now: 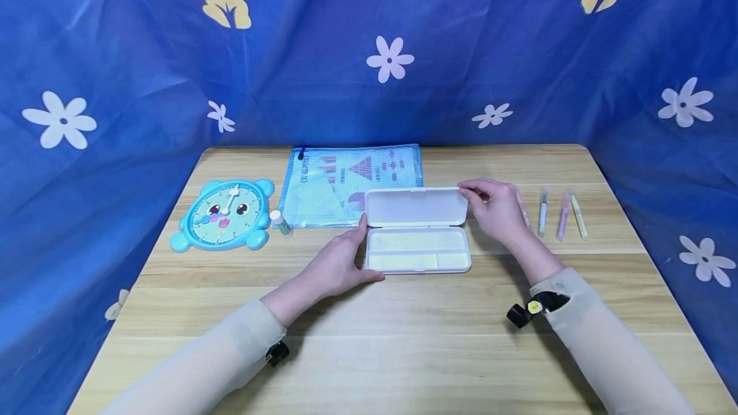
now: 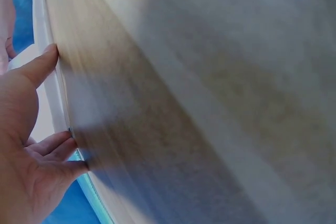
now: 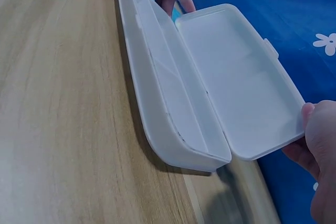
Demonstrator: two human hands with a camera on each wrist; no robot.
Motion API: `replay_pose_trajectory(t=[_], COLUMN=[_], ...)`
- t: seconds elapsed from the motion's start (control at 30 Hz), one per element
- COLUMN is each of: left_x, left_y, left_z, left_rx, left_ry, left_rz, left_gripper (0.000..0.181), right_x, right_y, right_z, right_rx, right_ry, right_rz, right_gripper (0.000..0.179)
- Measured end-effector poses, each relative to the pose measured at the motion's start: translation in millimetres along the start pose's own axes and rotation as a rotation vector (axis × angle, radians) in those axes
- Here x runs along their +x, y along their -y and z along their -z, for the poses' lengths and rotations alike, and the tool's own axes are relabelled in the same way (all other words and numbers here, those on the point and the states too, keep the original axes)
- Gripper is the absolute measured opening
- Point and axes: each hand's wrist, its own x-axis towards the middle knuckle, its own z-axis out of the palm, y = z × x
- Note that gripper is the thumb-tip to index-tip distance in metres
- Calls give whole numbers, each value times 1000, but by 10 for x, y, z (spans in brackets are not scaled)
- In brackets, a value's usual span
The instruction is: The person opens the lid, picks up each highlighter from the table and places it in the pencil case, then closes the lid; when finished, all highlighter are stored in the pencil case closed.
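Note:
A white plastic pencil case [image 1: 418, 250] lies on the table with its lid [image 1: 415, 207] raised and tilted back. Its inner compartments look bare in the head view. My left hand [image 1: 339, 264] holds the case's left end, thumb at the front edge and fingers toward the back. At the upper right corner of the lid, my right hand [image 1: 500, 211] pinches the rim between thumb and fingers. From the right wrist, the lid [image 3: 241, 82] stands hinged away from the base [image 3: 152, 93].
Behind the case lies a blue mesh zip pouch [image 1: 323, 203]. A blue toy clock [image 1: 226, 215] and a small glue stick [image 1: 280, 223] are to the left. Several pastel pens, including a purple one [image 1: 563, 218], lie right of my right hand. Blue patterned cloth [image 1: 323, 50] hangs around the table.

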Motion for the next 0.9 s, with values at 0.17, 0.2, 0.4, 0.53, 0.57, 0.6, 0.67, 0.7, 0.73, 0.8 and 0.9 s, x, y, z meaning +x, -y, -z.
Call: replay_pose_trajectory(t=[0.17,0.2,0.4,0.53,0.57,0.6,0.67,0.7,0.73,0.8,0.9], left_x=[-5,-7,-22,-13,-6,1,16,22,28,38,46], left_y=[-2,-2,-8,-20,-25,-32,-47,-55,-64,-78,-95], left_z=[1,0,1,7,9,12,18,22,26,34,46], left_rx=[-9,-11,-4,24,33,42,60,69,76,87,103], left_ry=[-15,-18,-40,-35,-29,-22,-7,-1,6,18,32], left_rz=[-16,-22,-57,-49,-41,-32,-12,-5,1,13,28], left_gripper=[126,124,112,112,113,115,118,119,121,123,124], right_x=[23,27,39,39,37,36,34,34,33,34,36], right_y=[5,3,-1,3,0,-2,-4,-4,-4,0,6], right_z=[-19,-25,-42,-33,-33,-33,-33,-32,-31,-29,-23], right_rx=[14,26,74,94,97,99,102,102,101,99,98], right_ry=[11,15,23,25,26,27,30,31,32,36,39], right_rz=[-43,-48,-58,-47,-45,-43,-43,-44,-45,-46,-45], right_gripper=[9,10,9,10,10,10,10,10,10,9,9])
